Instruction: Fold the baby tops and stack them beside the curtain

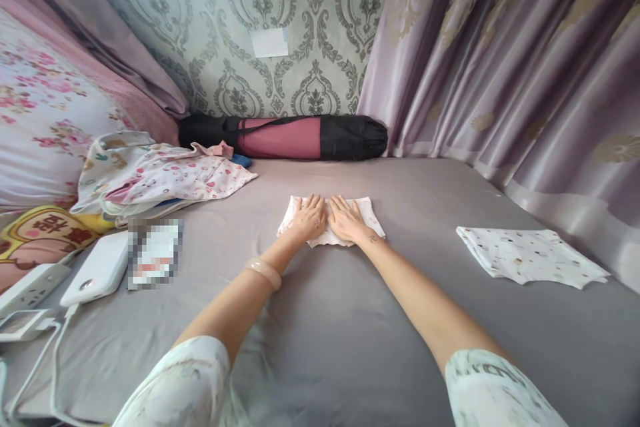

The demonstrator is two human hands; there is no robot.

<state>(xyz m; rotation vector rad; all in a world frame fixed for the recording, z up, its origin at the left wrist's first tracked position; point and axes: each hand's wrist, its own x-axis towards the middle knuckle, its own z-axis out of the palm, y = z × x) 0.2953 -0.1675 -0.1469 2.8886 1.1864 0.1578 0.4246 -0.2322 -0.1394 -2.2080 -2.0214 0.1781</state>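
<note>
A small white garment with faint pink marks (371, 215) lies flat on the grey sheet (340, 320), its type hard to make out. Both palms press on it side by side. My left hand (309, 217) rests on its left half, fingers stretched forward. On the right half lies my right hand (346, 219), also flat with fingers extended. The hands cover much of the cloth's middle. Well to the right is a folded white garment with small dark prints (530, 253), untouched.
At the left lie heaped printed clothes (175, 173), a pixelated packet (155, 253), a white power bank (97, 267) and a power strip (33, 287) with cables. A pink and black rolled bag (280, 138) lies against the wall. Purple curtains (500, 67) hang along the right.
</note>
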